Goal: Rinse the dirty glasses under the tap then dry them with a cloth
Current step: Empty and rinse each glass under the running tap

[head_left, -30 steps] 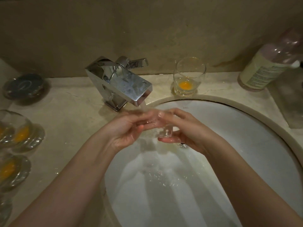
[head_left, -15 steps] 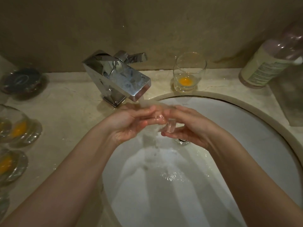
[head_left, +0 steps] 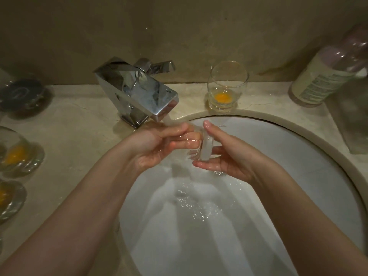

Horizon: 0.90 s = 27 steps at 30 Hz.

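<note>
Over a white basin [head_left: 298, 176] under a dim wall, both hands are working one glass [head_left: 206, 144] beneath the tap [head_left: 139, 96] – right hand [head_left: 227, 156] cradling it sideways, base rightward; left hand [head_left: 157, 144] curling fingers into its mouth (scrubbing, likely). Another dirty glass [head_left: 227, 86] is waiting behind – nearer the right.

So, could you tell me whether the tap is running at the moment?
On. Water streams from the tap onto the left hand and splashes in the basin.
</note>
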Available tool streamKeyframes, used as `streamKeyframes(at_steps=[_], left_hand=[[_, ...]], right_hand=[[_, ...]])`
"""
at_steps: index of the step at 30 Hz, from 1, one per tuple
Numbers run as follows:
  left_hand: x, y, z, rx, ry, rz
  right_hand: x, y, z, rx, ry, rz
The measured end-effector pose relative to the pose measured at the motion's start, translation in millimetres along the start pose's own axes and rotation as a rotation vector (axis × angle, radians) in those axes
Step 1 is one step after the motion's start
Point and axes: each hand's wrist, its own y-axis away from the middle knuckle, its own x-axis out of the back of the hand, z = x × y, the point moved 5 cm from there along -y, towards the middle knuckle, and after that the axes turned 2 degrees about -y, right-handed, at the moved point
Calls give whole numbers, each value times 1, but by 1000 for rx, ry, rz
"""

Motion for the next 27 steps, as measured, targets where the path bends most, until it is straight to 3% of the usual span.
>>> streamKeyframes(at_steps=[6,10,15,20,24,27], left_hand=[[7,-1,-5,87,-74,-42],[10,-3,-2,45,-68,-23],[13,-3,-5,78,-113,-54],[10,-3,-6,22,-145,-55],[15,-1,-11,73,-88,3],[20,2,-16,54,-49,30]], right_hand=[[-2,-2,-6,74,149,-27],[-2,-3,-5,3,61,-28],[-5,-3,-6,94,129,-25],[-11,-2,2,26,-4,-52],[-14,-3,-2,167,207,-44],[-15,-5,1,119,216,-37]])
